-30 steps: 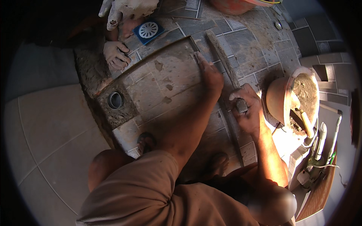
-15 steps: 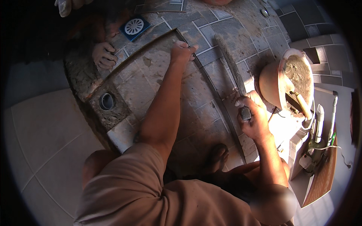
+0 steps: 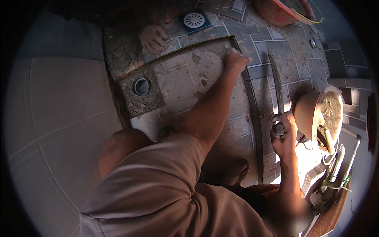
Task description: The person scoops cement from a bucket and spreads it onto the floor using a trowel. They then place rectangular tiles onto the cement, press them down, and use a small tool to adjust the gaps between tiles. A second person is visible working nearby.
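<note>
My left hand (image 3: 235, 61) reaches to the far right corner of a dusty tile panel (image 3: 177, 79) and rests at its edge by the dark gap. Its fingers are curled; what they grip, if anything, is hidden. My right hand (image 3: 286, 136) is closed around the near end of a long grey bar (image 3: 277, 81) crusted with mortar. The bar points away from me over the patterned tiles right of the gap. A round pipe opening (image 3: 141, 86) sits in rough mortar at the panel's left side.
A co-worker's hand (image 3: 154, 38) rests beyond the panel, near a blue square drain cover (image 3: 194, 20). A mortar bucket (image 3: 310, 112) holding a trowel (image 3: 328, 140) stands at right. Behind it lie white pipes (image 3: 337, 164). A red basin (image 3: 278, 12) is at the far right.
The view has shifted left, so the scene sits further right and lower; more of the red basin shows. Both hands keep about the same places on the floor and bar.
</note>
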The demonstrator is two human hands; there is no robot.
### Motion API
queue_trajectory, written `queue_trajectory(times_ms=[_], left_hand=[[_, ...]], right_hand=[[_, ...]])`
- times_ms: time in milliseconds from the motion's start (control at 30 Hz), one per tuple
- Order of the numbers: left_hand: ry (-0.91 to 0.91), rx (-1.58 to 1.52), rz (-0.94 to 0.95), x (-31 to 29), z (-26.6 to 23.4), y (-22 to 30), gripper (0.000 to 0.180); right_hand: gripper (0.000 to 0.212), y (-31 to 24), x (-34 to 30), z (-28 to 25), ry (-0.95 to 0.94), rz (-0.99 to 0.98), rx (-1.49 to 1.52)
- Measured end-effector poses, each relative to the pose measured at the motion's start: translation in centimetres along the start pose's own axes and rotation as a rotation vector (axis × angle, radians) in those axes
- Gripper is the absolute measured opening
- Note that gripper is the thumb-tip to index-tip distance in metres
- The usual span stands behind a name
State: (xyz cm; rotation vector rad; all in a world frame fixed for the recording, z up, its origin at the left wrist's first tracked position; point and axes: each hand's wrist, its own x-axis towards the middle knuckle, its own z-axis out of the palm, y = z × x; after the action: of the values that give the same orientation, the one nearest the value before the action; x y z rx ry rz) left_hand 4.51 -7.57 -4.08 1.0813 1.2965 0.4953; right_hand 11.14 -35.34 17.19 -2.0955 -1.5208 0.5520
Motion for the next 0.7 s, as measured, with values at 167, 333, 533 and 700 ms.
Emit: queue_trajectory(times_ms=[167,333,533,700], left_hand=[[0.127,0.078,0.101,-1.5,0.0,0.1,0.055],[0.619,0.068,0.161,-7.0,-3.6,-0.1,0.037],[1.101,0.583,-0.164,-7.5,-15.8,-8.9,0.043],[0.951,0.556,-0.331,-10.9,-20.6,-7.9,0.044]], right_hand=[[0.029,-0.1,0.8,1.6,-0.037,0.047,0.053],[0.031,-1.7,0.4,1.1,0.123,-0.028,0.030],[0.027,-3.4,-0.4,0.8,0.052,-0.023,0.037],[0.028,-2.4,-0.5,1.6,-0.029,-0.011,0.065]])
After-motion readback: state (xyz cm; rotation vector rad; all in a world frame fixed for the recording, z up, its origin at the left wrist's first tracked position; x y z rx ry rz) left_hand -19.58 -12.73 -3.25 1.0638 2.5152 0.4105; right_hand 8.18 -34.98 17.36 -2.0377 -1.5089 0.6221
